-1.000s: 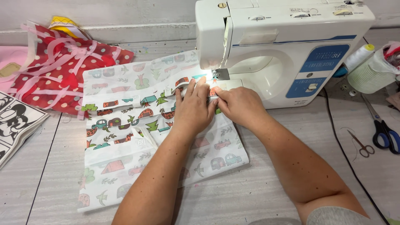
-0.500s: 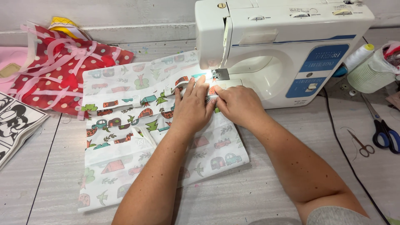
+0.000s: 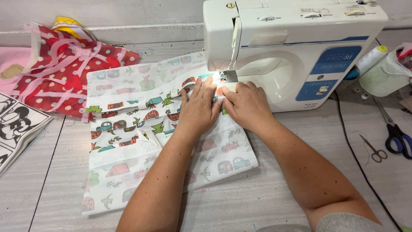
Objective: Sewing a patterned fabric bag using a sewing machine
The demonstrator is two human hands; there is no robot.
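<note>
A white cloth [image 3: 128, 124] printed with small campers, tents and trees lies folded on the grey table, its far edge under the presser foot [image 3: 223, 76] of a white sewing machine [image 3: 292, 47]. My left hand [image 3: 199, 107] presses flat on the cloth just in front of the needle, fingers together. My right hand [image 3: 246, 105] lies beside it, fingers pressing the same edge of the cloth against the machine bed. Both hands touch each other near the needle.
Red dotted fabric with pink ribbons [image 3: 64, 73] lies at the back left, a black-and-white printed piece [image 3: 17, 124] at the left edge. At right are blue-handled scissors [image 3: 397, 135], small snips [image 3: 373, 148], a thread cone [image 3: 371, 58], a black cable [image 3: 356, 159].
The hands and cloth have stayed almost where they were; any shift toward the needle is too slight to tell.
</note>
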